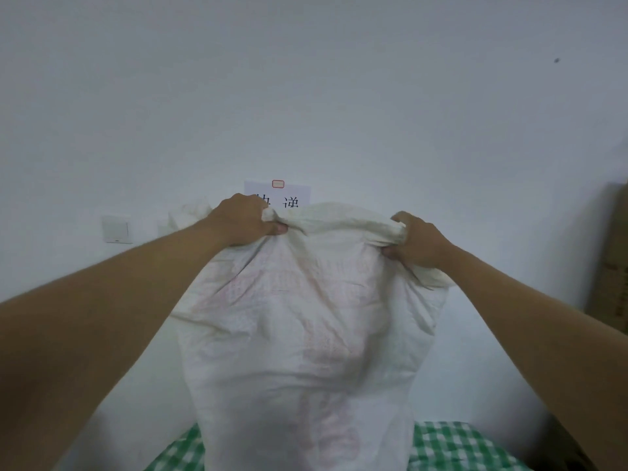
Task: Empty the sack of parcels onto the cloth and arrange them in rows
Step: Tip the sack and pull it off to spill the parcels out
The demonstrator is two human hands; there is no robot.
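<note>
I have the sack (299,334) hoisted in front of me, and it fills the middle of my view from my fists down past the bottom edge. My left hand (243,220) is clenched round a bunched corner of the woven fabric at the top, and my right hand (416,243) is clenched round the other corner, with a rolled ridge of sack stretched between them. Both arms are reaching forward and up.

Below, the green checked cloth (455,443) shows on either side of the sack's lower part. No parcels lie on the patches of cloth I can see. The sack hides its own lower end and the ground under it, so I cannot tell whether anything has dropped out, or even whether the mouth is down there.

My reading is that the emptying is in hand and not finished: the sack bulges as if something is inside. The tipping out is left to complete, and none of the arranging in rows has begun.

Behind the sack a paper sign (289,193) hangs on the wall (306,79).
</note>
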